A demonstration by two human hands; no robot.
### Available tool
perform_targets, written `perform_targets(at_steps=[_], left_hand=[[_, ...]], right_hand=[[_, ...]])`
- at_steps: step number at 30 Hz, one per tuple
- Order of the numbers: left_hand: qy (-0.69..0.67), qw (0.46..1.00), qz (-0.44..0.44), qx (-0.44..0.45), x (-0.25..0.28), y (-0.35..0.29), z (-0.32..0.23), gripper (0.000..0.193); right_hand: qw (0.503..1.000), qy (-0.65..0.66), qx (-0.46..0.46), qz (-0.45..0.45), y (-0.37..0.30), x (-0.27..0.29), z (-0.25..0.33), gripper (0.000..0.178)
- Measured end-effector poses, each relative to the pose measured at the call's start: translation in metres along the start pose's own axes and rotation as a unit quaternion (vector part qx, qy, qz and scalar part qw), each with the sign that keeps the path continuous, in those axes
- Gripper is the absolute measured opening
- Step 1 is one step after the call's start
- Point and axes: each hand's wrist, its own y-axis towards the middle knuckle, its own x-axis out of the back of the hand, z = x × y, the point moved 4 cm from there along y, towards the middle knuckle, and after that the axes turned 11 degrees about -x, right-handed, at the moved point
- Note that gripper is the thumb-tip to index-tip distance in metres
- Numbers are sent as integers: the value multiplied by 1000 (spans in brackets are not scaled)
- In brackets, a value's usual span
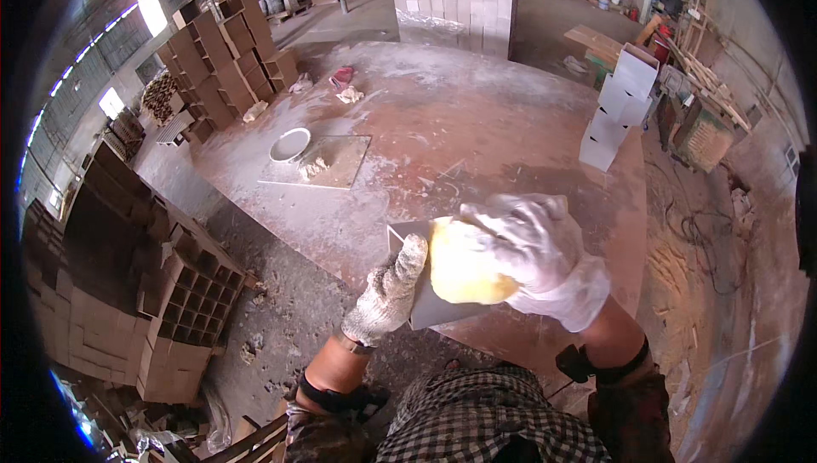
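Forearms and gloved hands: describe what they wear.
Left hand: speckled off-white knitted glove, black forearm strap. Right hand: wrinkled white glove with a loose cuff, black wristband bearing a small dark block. Both sleeves are dark and patterned.

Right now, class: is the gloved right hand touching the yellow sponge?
Touching. The head view shows the gloved right hand gripping the yellow sponge, no visible gap.

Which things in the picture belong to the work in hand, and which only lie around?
In use:
grey box-like piece, in the left hand
yellow pad, in the right hand

Seemingly just lying about:
red cloth
wooden strips
stacked brown cartons
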Motion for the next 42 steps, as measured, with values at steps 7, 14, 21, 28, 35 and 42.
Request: perform_targets(at_steps=[7, 14, 21, 28, 35, 42], left_hand=[[215, 973, 4, -84, 13, -2, -10, 37], [181, 976, -106, -61, 10, 19, -44, 55], [92, 989, -100, -51, 7, 22, -44, 53], [-172, 983, 57, -10, -24, 27, -44, 68], [-153, 987, 50, -24, -17, 36, -34, 82], [-230, 972, -21, -37, -26, 39, -49, 72]], right_hand=[[996, -55, -10, 72, -31, -30, 18, 51], [912, 56, 58, 401, -92, -58, 11, 52], [987, 135, -6, 81, -25, 27, -19, 49], [1000, -6, -5, 13, 29, 27, -1, 52], [998, -53, 27, 37, 40, -8, 8, 55], [967, -131, 102, 194, -15, -42, 42, 53]])
